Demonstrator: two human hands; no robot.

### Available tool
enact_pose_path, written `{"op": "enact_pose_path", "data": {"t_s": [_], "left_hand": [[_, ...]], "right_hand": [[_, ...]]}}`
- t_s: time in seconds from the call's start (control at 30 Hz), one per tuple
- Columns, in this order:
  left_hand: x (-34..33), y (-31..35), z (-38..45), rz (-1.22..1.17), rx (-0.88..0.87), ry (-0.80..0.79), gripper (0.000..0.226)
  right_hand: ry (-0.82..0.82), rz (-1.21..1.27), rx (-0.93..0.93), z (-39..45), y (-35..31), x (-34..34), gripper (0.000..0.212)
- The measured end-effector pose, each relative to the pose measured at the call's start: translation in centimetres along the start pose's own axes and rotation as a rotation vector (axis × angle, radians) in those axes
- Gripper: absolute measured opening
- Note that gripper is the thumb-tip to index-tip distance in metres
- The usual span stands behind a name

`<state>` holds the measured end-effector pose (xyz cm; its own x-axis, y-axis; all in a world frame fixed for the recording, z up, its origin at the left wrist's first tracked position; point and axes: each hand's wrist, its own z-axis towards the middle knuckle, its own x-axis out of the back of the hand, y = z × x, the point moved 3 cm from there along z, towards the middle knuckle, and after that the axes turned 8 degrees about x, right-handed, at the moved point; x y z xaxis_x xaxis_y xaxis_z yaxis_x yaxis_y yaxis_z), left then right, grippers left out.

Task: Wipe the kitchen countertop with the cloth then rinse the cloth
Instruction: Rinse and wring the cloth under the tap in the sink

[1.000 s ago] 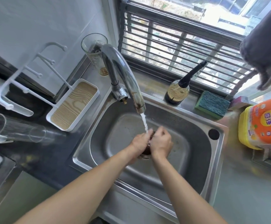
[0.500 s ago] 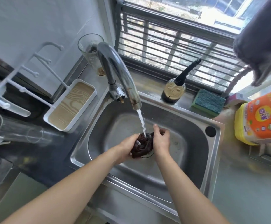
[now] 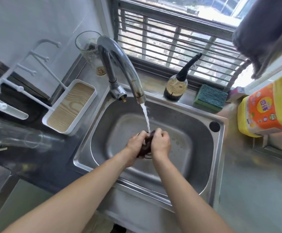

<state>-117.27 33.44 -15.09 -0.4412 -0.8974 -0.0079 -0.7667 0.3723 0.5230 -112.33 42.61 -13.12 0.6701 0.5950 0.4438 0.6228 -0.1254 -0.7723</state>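
**Rinsing the cloth under the tap**

The steel sink (image 3: 218, 148), set into the counter's window edge, holds only running water, as far as the blur shows. Over its drain the left hand (image 3: 135, 145) and right hand (image 3: 160, 143) both clench the dark cloth (image 3: 146, 146): soft, sodden, likely slippery, so best gripped bunched at both ends. Behind the tap, a near-empty glass (image 3: 89, 49).

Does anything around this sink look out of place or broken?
Mostly no. The faucet spout end looks brown and stained, and a clear glass lies on its side left of the sink. Both hands hold the cloth under the stream.
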Motion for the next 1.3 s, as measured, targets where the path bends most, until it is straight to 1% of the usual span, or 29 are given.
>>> {"op": "enact_pose_path", "data": {"t_s": [0.03, 0.07, 0.13, 0.17, 0.2, 0.23, 0.27, 0.3, 0.37, 0.4, 0.43, 0.47, 0.57, 0.6, 0.63, 0.67, 0.7, 0.8, 0.87, 0.9, 0.97, 1.0, 1.03, 1.07, 1.13, 1.2, 1.27, 1.3], "left_hand": [[0.1, 0.2, 0.1, 0.016, -0.013, 0.009, 0.027], [0.2, 0.5, 0.2, 0.023, 0.001, 0.025, 0.031], [0.6, 1.4, 0.3, -0.013, 0.067, 0.064, 0.043], [1.0, 1.8, 0.4, -0.054, 0.072, 0.082, 0.047], [1.2, 1.9, 0.7, -0.083, 0.07, 0.092, 0.046], [1.2, 1.9, 0.8, -0.09, 0.052, 0.08, 0.042], [0.9, 1.6, 0.7, -0.085, 0.024, 0.063, 0.036], [0.2, 1.3, 0.3, -0.077, -0.007, 0.041, 0.032], [-1.4, 0.4, -0.2, -0.078, -0.041, -0.001, 0.029], [-1.9, 0.3, -0.4, -0.083, -0.047, -0.019, 0.03], [-2.1, 0.5, -0.3, -0.082, -0.044, -0.02, 0.031], [-1.8, 1.0, 0.0, -0.074, -0.031, -0.003, 0.032], [0.3, 2.4, 0.9, -0.093, 0.047, 0.126, 0.035], [0.7, 2.4, 1.1, -0.112, 0.053, 0.149, 0.036], [0.8, 2.4, 1.1, -0.096, 0.044, 0.152, 0.038], [0.4, 1.9, 0.9, -0.059, 0.036, 0.14, 0.037], [-0.2, 1.3, 0.7, -0.029, 0.034, 0.105, 0.035], [-1.2, 0.1, -0.2, -0.029, 0.082, -0.041, 0.034], [-1.1, 0.7, -0.3, -0.102, 0.122, -0.1, 0.035], [-0.9, 1.2, -0.1, -0.161, 0.135, -0.124, 0.038], [-0.5, 1.9, 0.6, -0.249, 0.141, -0.122, 0.046], [-0.3, 2.1, 1.1, -0.284, 0.148, -0.077, 0.047], [-0.2, 2.2, 1.4, -0.302, 0.16, -0.033, 0.048], [0.0, 2.1, 1.7, -0.317, 0.174, 0.009, 0.05], [0.1, 1.6, 2.5, -0.311, 0.192, 0.052, 0.06], [-0.1, 0.8, 2.7, -0.266, 0.216, 0.015, 0.066], [-0.8, 0.4, 1.6, -0.27, 0.234, -0.043, 0.068], [-1.3, 0.1, 1.1, -0.261, 0.234, -0.085, 0.066]], "right_hand": [[-0.01, -0.002, 0.025, 0.2, 0.0, 0.2, 0.037], [-0.028, -0.006, 0.098, -0.1, -0.1, 0.3, 0.035], [-0.08, -0.004, 0.32, -2.6, -0.4, 0.1, 0.03], [-0.122, 0.005, 0.43, -4.0, -0.4, -0.1, 0.027], [-0.164, 0.015, 0.503, -4.9, -0.5, -0.3, 0.025], [-0.166, -0.004, 0.535, -4.9, -0.4, -0.4, 0.024], [-0.123, -0.031, 0.508, -3.9, -0.3, -0.5, 0.026], [-0.052, -0.052, 0.419, -2.3, -0.1, -0.5, 0.03], [0.079, -0.043, 0.176, 0.7, 0.1, 0.4, 0.035], [0.105, -0.026, 0.119, 1.4, 0.2, 0.7, 0.035], [0.112, -0.01, 0.14, 1.3, 0.2, 0.6, 0.035], [0.091, -0.007, 0.21, 0.4, 0.0, 0.4, 0.034], [-0.076, 0.017, 0.472, -3.9, -0.3, -0.5, 0.03], [-0.126, 0.019, 0.515, -4.4, -0.1, -0.6, 0.028], [-0.137, -0.013, 0.514, -4.0, 0.1, -0.7, 0.028], [-0.11, -0.066, 0.466, -2.7, 0.4, -0.7, 0.028], [-0.07, -0.101, 0.376, -1.2, 0.5, -0.5, 0.03], [-0.008, -0.043, 0.109, 2.3, 0.9, 0.4, 0.031], [-0.031, 0.092, -0.022, 2.7, 1.1, 0.1, 0.024], [-0.072, 0.186, -0.087, 2.4, 1.3, -0.2, 0.02], [-0.16, 0.385, -0.194, 1.6, 1.5, -0.8, 0.012], [-0.165, 0.414, -0.193, 1.3, 1.6, -1.0, 0.014], [-0.149, 0.393, -0.141, 0.9, 1.5, -1.0, 0.019], [-0.113, 0.325, -0.047, 0.2, 1.4, -1.0, 0.021], [-0.02, 0.143, 0.206, -1.7, 1.2, -1.3, 0.021], [0.04, -0.015, 0.375, -3.6, 0.9, -1.9, 0.024], [0.098, -0.058, 0.394, -2.9, 0.6, -1.9, 0.025], [0.13, -0.076, 0.338, -1.5, 0.7, -1.8, 0.027]]}}
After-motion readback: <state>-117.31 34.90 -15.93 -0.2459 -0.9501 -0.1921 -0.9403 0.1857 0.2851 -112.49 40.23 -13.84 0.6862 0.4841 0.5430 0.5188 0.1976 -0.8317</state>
